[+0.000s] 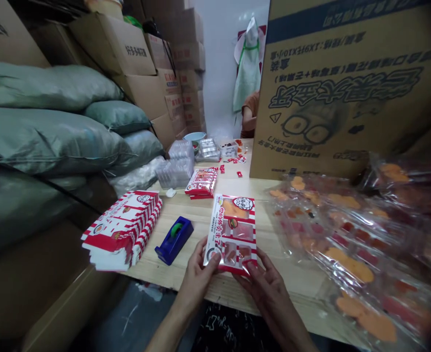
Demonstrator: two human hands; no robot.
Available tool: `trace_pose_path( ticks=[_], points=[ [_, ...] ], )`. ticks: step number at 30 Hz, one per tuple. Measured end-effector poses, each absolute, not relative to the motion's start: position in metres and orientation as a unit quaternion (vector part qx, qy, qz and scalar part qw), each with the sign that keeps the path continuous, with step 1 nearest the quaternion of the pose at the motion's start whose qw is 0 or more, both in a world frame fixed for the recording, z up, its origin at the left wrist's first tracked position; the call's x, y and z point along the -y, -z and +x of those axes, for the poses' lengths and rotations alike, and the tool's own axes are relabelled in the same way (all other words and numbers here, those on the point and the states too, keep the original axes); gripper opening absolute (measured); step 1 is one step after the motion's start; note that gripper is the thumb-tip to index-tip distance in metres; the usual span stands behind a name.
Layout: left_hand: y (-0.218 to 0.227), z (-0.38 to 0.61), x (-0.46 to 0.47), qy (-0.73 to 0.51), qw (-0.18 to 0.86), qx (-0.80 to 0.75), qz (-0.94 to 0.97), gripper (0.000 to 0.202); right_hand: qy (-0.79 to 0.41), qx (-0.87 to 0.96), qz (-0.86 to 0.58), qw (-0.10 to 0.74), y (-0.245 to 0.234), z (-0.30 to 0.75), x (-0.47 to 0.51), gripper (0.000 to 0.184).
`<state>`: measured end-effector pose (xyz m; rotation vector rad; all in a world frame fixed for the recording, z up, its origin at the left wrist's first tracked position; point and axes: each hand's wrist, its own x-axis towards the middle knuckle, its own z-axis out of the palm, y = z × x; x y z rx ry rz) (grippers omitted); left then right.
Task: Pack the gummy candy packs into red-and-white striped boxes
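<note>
Between my two hands is a red-and-white candy packet, tilted up over the table's front edge, with pieces showing through its clear windows. My left hand grips its lower left corner, thumb on the front. My right hand holds the lower right corner the same way. Left of the packet, a blue tape dispenser with a green core stands on the table. Beyond it lies a stack of printed red-and-white cards. Behind the held packet sits a small pile of similar packets.
Clear-wrapped candy trays are heaped on the right of the wooden table. A large carton stands behind them. Clear plastic trays and small red sachets lie farther back. Sacks line the left; another person's arm shows behind.
</note>
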<state>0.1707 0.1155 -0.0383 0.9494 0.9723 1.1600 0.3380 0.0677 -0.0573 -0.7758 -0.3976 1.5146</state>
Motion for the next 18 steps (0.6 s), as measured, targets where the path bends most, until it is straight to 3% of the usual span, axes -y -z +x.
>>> trace_pose_path(
  ticks=[5, 10, 13, 18],
  points=[
    [0.022, 0.159, -0.185, -0.541, 0.568, -0.455, 0.422, 0.053, -0.637, 0.239, -0.377, 0.629, 0.059, 0.345, -0.084, 0.08],
    [-0.015, 0.146, -0.325, -0.539, 0.47, -0.54, 0.443, 0.034, -0.644, 0.298, -0.414, 0.57, 0.079, 0.362, -0.077, 0.054],
    [-0.017, 0.145, -0.382, -0.509, 0.414, -0.602, 0.454, 0.028, -0.657, 0.285, -0.423, 0.555, 0.096, 0.367, -0.064, 0.048],
    [0.003, 0.14, -0.405, -0.431, 0.277, -0.69, 0.512, 0.042, -0.655, 0.222, -0.446, 0.568, 0.107, 0.364, -0.047, 0.047]
  ],
)
